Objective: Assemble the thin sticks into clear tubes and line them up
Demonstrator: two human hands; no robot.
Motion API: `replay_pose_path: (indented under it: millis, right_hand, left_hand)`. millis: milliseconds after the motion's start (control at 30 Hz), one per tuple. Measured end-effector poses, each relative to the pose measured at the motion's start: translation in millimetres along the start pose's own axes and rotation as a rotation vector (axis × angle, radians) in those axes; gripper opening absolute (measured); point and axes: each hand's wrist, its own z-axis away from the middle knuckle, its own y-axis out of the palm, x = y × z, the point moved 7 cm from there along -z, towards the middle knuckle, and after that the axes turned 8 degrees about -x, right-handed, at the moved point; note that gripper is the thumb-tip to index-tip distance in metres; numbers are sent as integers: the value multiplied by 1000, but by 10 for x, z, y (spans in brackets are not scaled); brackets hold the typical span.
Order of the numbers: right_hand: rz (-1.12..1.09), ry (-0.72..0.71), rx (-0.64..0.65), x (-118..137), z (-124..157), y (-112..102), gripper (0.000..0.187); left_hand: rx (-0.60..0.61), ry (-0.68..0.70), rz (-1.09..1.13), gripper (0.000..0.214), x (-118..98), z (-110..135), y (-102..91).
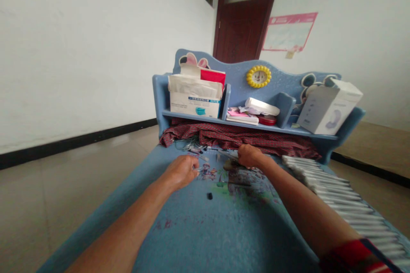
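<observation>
My left hand [183, 172] is closed in a pinch above the left part of the blue desk [192, 234]. Something thin and pale may be at its fingertips, too small to name. Farther right, my right hand [250, 156] is closed, knuckles up, near the back of the desktop. A thin greyish piece [226, 154] shows just left of its fingers; whether it is held cannot be made out. Between the hands and me lies a small black piece [209, 196]. Several small dark and clear bits [202, 150] are scattered behind my left hand.
Silvery-white tubes [347, 207] lie in a row along the right side. A red checked cloth [243, 136] is bunched under the shelf [198, 116]. Above stand a mask box [195, 100], papers [241, 117], a red round case [267, 120] and a white box [329, 108].
</observation>
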Motion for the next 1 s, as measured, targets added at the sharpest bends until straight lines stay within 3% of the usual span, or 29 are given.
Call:
replay_pose_path:
  millis: [200, 300, 500, 633, 733, 833, 1000]
  right_hand:
    - [-43, -106, -115, 47, 164, -165, 27]
    - [-100, -186, -140, 154, 305, -284, 24]
    - [-410, -380, -248, 510, 530, -615, 19]
    - [-571, -450, -286, 685, 601, -775, 14]
    - [-663, -453, -197, 677, 623, -756, 20]
    - [-657, -356, -122, 485, 625, -634, 30]
    - [-206, -350, -59, 254, 736, -289, 18]
  left_hand:
    - [34, -22, -59, 2, 10, -12, 19]
    - [-3, -84, 35, 6, -15, -14, -27]
    - [10, -261, 626, 27, -254, 72, -74]
    - [34, -338, 1025, 27, -367, 105, -31]
    - [37, -343, 1152, 23, -365, 88, -19]
    - [-5, -351, 1187, 20, -315, 65, -58]
    - [-44, -380, 1161, 18, -286, 70, -99]
